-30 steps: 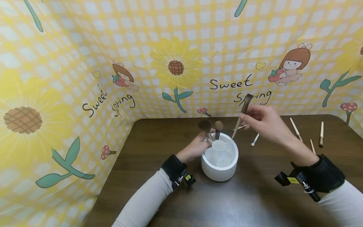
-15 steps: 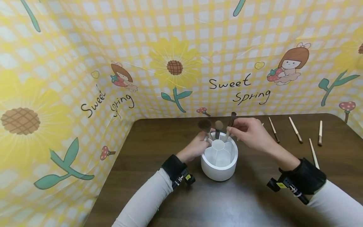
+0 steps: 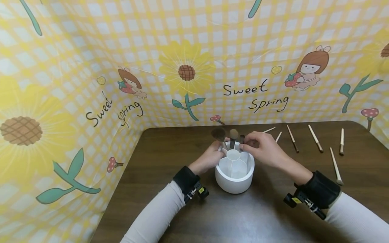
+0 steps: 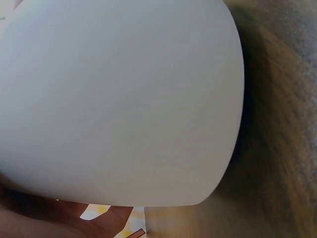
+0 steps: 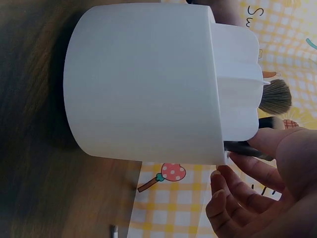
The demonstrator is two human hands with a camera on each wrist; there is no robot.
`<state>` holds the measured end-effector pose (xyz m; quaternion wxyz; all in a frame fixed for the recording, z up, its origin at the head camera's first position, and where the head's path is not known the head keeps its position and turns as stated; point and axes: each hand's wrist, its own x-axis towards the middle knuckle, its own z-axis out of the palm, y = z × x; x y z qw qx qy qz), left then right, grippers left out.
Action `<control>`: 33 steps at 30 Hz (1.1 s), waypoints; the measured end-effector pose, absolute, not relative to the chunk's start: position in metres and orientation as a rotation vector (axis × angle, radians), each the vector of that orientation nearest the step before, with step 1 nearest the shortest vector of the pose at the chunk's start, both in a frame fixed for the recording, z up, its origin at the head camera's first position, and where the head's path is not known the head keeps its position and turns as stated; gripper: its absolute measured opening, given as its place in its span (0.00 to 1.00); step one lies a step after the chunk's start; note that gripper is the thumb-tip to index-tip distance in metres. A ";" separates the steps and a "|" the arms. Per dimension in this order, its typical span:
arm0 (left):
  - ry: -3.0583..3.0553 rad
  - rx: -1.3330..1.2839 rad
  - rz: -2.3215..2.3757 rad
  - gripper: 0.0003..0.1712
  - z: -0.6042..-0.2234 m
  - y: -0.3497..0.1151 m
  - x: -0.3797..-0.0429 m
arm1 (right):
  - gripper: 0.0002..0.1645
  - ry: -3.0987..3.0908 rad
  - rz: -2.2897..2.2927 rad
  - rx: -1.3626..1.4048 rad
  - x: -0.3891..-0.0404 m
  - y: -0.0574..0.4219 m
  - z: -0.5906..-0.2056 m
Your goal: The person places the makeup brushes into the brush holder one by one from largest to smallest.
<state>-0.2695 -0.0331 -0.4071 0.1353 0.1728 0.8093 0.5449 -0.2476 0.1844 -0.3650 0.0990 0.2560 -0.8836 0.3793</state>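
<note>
A white round brush holder (image 3: 233,185) with an inner divider stands on the table. My left hand (image 3: 209,156) grips its left rim, thumb on top; some of its fingers (image 4: 111,220) show along the holder's side in the left wrist view. A fluffy dark makeup brush (image 3: 218,134) and a smaller round-headed makeup brush (image 3: 233,134) stand in the rear compartments, bristles up. At the right rear rim my right hand (image 3: 267,148) pinches a dark-headed makeup brush (image 5: 242,148) between thumb and index finger. Its handle is down inside the holder, hidden by the wall.
On the brown table (image 3: 170,148), to the right, lie several light-handled brushes, among them a slanted brush (image 3: 335,166), a short brush (image 3: 341,141) and a thin brush (image 3: 292,138). A yellow checked cloth (image 3: 146,50) hangs behind and at the left.
My right hand has moved left and down with the dark-headed makeup brush, from above the rim to where the brush sits deep in the holder. The left hand has stayed on the rim.
</note>
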 end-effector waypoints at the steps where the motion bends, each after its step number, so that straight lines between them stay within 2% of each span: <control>1: 2.343 0.501 1.582 0.28 -0.407 -0.033 -0.269 | 0.05 -2.617 1.125 0.753 -0.248 0.185 -0.365; 11: 2.336 0.485 1.595 0.29 -0.410 -0.033 -0.268 | 0.07 -2.643 1.159 0.716 -0.249 0.201 -0.350; 14: 2.347 0.478 1.596 0.30 -0.409 -0.033 -0.268 | 0.07 -2.622 1.097 0.659 -0.255 0.216 -0.336; 19: 2.361 0.460 1.591 0.31 -0.407 -0.033 -0.267 | 0.13 -2.666 0.995 0.547 -0.276 0.258 -0.323; 23: 2.370 0.443 1.571 0.32 -0.407 -0.033 -0.266 | 0.19 -2.798 0.950 0.451 -0.295 0.302 -0.333; 26: 2.374 0.437 1.572 0.32 -0.406 -0.033 -0.266 | 0.20 -2.880 0.869 0.383 -0.305 0.334 -0.349; 33: 2.358 0.479 1.589 0.31 -0.405 -0.033 -0.267 | 0.23 -3.056 0.673 0.253 -0.311 0.392 -0.391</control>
